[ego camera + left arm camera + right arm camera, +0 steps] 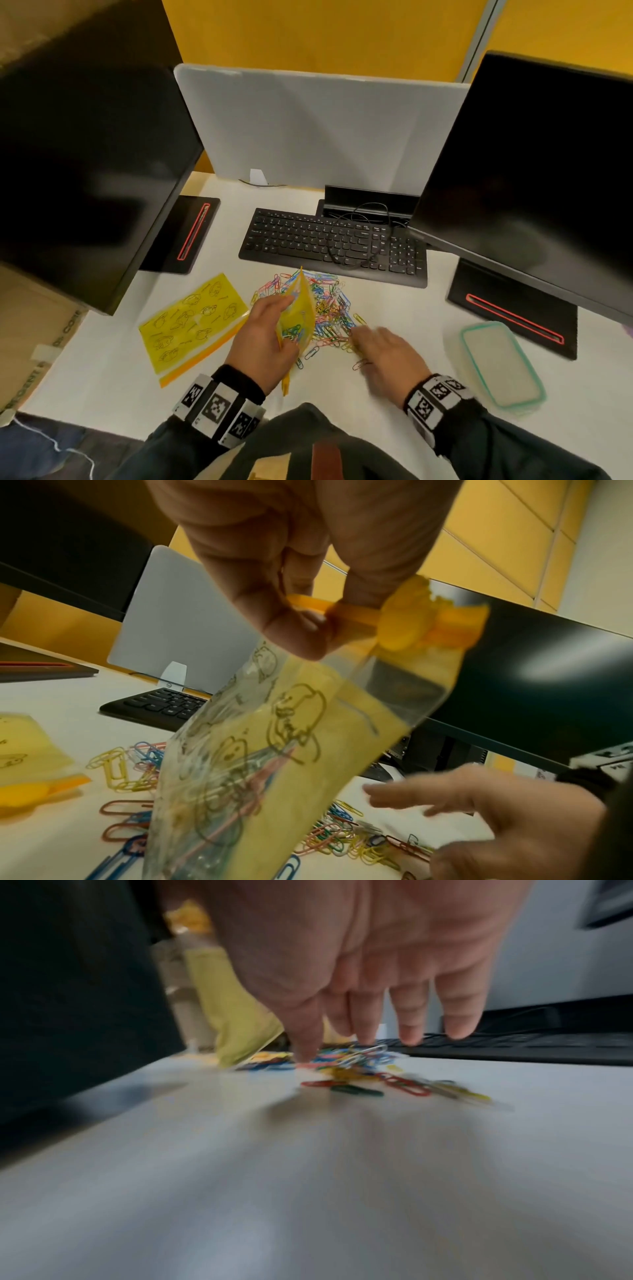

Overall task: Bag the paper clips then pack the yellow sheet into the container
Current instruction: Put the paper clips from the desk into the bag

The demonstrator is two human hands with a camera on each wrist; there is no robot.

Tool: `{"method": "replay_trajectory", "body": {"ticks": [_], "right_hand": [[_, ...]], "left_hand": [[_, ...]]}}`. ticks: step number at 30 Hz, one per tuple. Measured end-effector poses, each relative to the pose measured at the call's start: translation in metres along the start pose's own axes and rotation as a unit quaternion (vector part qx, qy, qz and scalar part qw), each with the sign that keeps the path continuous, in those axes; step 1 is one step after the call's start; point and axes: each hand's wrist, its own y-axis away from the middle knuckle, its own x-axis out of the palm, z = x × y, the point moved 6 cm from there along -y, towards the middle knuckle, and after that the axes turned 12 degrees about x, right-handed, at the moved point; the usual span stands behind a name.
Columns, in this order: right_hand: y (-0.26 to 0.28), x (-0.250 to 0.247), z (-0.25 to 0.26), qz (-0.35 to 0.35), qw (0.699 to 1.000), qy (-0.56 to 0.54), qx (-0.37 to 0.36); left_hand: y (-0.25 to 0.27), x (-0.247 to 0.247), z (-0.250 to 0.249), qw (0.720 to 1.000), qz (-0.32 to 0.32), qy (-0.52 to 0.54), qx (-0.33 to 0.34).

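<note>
**Clips: light, slippery, tangle-prone**

Left hand [265, 337] pinches the floppy bag [297, 318] by its zip edge, some clips inside. Right hand [387, 349], fingers spread, reaches the paper clips [334, 308] mid-counter; rake small bunches. Yellow sheet [191, 322] flat toward left edge, container [498, 365] right

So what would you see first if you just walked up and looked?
The heap of coloured paper clips on the white desk, in front of the black keyboard. Then the yellow bag held up by the left hand, with the right hand reaching for clips.
</note>
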Motion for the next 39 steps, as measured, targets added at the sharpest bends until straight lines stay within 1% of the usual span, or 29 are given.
{"method": "replay_trajectory", "body": {"ticks": [1,3,4,5,8,10,12,13,15,17,19,24,26,31,34,37,38,39], "right_hand": [[0.003,-0.007,-0.012,-0.029,0.996,-0.053,0.062],[0.007,-0.009,-0.033,-0.034,0.977,-0.117,0.173],[0.006,-0.006,-0.038,-0.025,0.970,-0.131,0.205],[0.003,-0.004,-0.038,-0.019,0.966,-0.140,0.218],[-0.016,-0.006,-0.025,-0.028,0.967,-0.155,0.199],[-0.029,-0.014,-0.014,-0.036,0.964,-0.195,0.179],[-0.038,-0.021,-0.005,-0.007,0.962,-0.229,0.151],[-0.040,-0.022,0.000,0.022,0.967,-0.216,0.131],[-0.039,-0.017,0.004,0.084,0.984,-0.114,0.106],[-0.037,-0.013,0.003,0.102,0.989,-0.016,0.105],[-0.042,-0.011,0.002,0.083,0.990,-0.003,0.116],[-0.068,-0.015,0.017,0.008,0.990,-0.077,0.117],[-0.073,-0.016,0.023,-0.017,0.991,-0.079,0.109],[-0.075,-0.014,0.030,-0.035,0.993,-0.043,0.100],[-0.072,-0.014,0.025,-0.029,0.993,-0.044,0.104],[-0.062,-0.023,0.015,-0.033,0.986,-0.099,0.127],[-0.057,-0.028,0.011,-0.045,0.980,-0.137,0.137],[-0.051,-0.035,0.008,-0.056,0.968,-0.194,0.152]], "left_hand": [[0.000,0.000,0.001,1.000,0.000,0.000,-0.002],[0.002,0.000,0.004,1.000,-0.003,0.000,-0.009],[0.002,0.000,0.005,1.000,-0.006,0.004,-0.009],[0.002,0.000,0.005,1.000,-0.009,0.007,-0.008],[0.002,-0.002,0.006,1.000,-0.016,0.010,-0.005],[0.003,-0.005,0.005,1.000,-0.018,0.011,-0.005],[0.004,-0.008,0.004,1.000,-0.021,0.012,-0.005],[0.004,-0.010,0.004,1.000,-0.023,0.012,-0.006],[0.006,-0.012,0.006,1.000,-0.025,0.008,-0.012],[0.007,-0.013,0.007,1.000,-0.022,0.005,-0.014],[0.006,-0.012,0.007,1.000,-0.019,0.005,-0.015],[0.009,-0.014,0.007,1.000,-0.009,0.001,-0.025],[0.010,-0.016,0.009,0.999,-0.014,0.000,-0.030],[0.010,-0.016,0.009,1.000,-0.017,0.002,-0.026],[0.008,-0.015,0.007,1.000,-0.012,0.006,-0.025],[0.006,-0.012,0.007,1.000,-0.005,0.015,-0.018],[0.005,-0.011,0.008,1.000,-0.002,0.017,-0.016],[0.004,-0.008,0.008,1.000,0.002,0.018,-0.014]]}}
